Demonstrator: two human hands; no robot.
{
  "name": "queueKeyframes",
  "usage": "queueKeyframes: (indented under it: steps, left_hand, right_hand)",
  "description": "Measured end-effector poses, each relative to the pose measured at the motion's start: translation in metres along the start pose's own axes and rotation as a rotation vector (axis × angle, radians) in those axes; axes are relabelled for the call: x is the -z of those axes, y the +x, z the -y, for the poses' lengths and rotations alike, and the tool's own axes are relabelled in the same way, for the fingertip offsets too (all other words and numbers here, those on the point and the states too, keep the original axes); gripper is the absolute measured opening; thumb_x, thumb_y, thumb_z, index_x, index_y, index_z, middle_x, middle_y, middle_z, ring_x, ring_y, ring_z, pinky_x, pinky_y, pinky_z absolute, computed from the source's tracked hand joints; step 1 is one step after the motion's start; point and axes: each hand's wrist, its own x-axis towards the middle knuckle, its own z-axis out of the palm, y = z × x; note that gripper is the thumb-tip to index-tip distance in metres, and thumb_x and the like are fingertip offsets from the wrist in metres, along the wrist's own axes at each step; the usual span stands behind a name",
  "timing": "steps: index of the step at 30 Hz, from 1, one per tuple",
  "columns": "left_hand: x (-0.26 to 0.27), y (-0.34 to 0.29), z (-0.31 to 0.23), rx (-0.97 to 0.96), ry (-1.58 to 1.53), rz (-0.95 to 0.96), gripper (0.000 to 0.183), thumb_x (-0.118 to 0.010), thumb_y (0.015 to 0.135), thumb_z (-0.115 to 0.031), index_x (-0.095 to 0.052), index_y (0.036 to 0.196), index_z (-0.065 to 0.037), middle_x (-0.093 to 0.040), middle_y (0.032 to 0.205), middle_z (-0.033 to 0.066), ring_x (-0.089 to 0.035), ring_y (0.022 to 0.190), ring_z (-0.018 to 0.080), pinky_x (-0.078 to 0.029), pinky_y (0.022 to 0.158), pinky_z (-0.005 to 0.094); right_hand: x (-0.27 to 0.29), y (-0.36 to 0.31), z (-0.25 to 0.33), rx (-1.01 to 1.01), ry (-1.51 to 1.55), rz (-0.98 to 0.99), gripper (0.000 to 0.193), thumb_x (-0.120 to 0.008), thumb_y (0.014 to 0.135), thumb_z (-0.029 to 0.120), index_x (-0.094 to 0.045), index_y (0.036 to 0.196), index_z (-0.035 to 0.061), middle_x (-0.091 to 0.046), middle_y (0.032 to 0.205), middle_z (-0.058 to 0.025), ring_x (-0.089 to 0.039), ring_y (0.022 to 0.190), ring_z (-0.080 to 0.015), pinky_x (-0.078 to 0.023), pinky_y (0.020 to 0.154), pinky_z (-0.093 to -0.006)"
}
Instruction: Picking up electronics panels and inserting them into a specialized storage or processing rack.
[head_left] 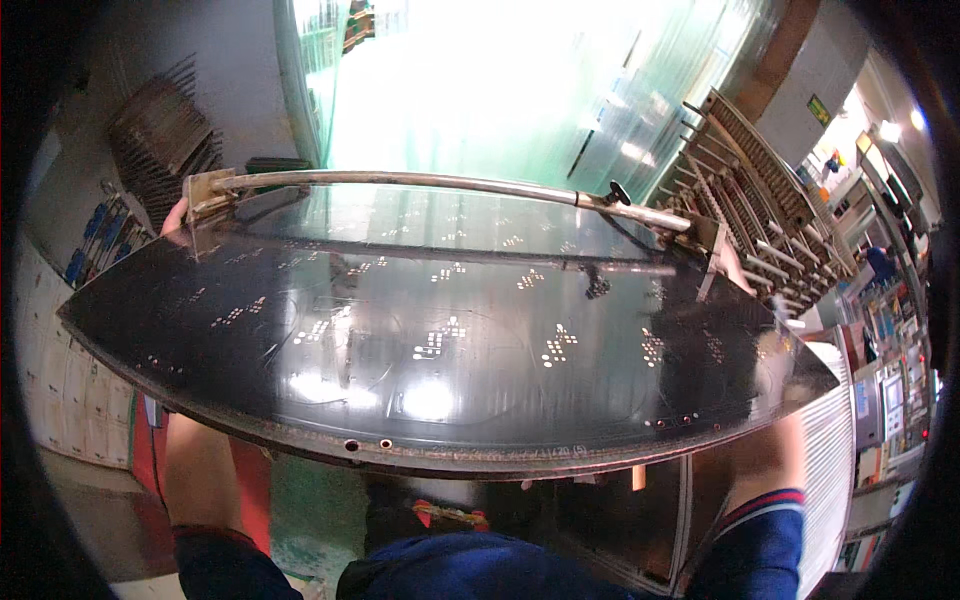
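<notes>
A pegged rack (768,190) stands beyond; left fingers (174,216) and right fingers (735,269) clasp a dark panel (490,310).

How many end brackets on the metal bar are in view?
2: the left bracket at the left end of the metal bar, and the right bracket at its right end. Neither seems hidden.

Overexposed backlight enters through the translucent curtain (640,100) beyond left hand (176,216) and right hand (735,270). Specular glare marks the glossy black panel (400,305) between them. Fisheye distortion and vignetting affect the periphery.
</notes>
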Motion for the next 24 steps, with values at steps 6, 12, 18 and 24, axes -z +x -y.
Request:
queueKeyframes:
  steps: [6,12,18,24]
  left_hand:
    - [0.005,-0.025,0.006,-0.258,0.652,-0.192,0.042,-0.046,0.106,-0.026,-0.05,0.139,0.001,-0.062,0.132,0.0165,-0.067,0.11,0.0287,-0.059,0.09,0.0419]
    - [-0.044,-0.015,0.005,-0.065,0.196,-0.23,0.049,-0.035,0.109,-0.032,-0.046,0.143,0.001,-0.062,0.131,0.0173,-0.068,0.107,0.0304,-0.061,0.088,0.0412]
    - [-0.074,-0.023,-0.021,-0.023,0.214,-0.236,0.042,-0.038,0.108,-0.025,-0.049,0.14,0.001,-0.064,0.127,0.0179,-0.069,0.106,0.0288,-0.061,0.09,0.0399]
    - [-0.088,-0.023,-0.026,0.013,0.221,-0.227,0.036,-0.041,0.108,-0.018,-0.051,0.137,0.001,-0.066,0.123,0.0184,-0.069,0.105,0.0271,-0.06,0.091,0.0387]
  right_hand:
    - [-0.05,-0.005,-0.003,-0.027,0.191,-0.079,0.037,-0.046,0.106,0.032,-0.064,0.117,0.002,-0.067,0.104,-0.0091,-0.064,0.099,-0.0195,-0.051,0.094,-0.0388]
    - [-0.057,-0.015,-0.003,-0.075,0.252,-0.137,0.037,-0.046,0.106,0.032,-0.064,0.118,0.002,-0.067,0.104,-0.0095,-0.064,0.099,-0.0201,-0.051,0.094,-0.0388]
    - [-0.066,-0.026,0.001,-0.112,0.291,-0.16,0.037,-0.046,0.106,0.032,-0.063,0.118,0.0021,-0.067,0.105,-0.0099,-0.064,0.1,-0.0207,-0.051,0.095,-0.0388]
    - [-0.071,-0.037,0.004,-0.148,0.31,-0.169,0.037,-0.046,0.106,0.033,-0.063,0.119,0.0021,-0.067,0.106,-0.0103,-0.064,0.101,-0.0213,-0.051,0.095,-0.0387]
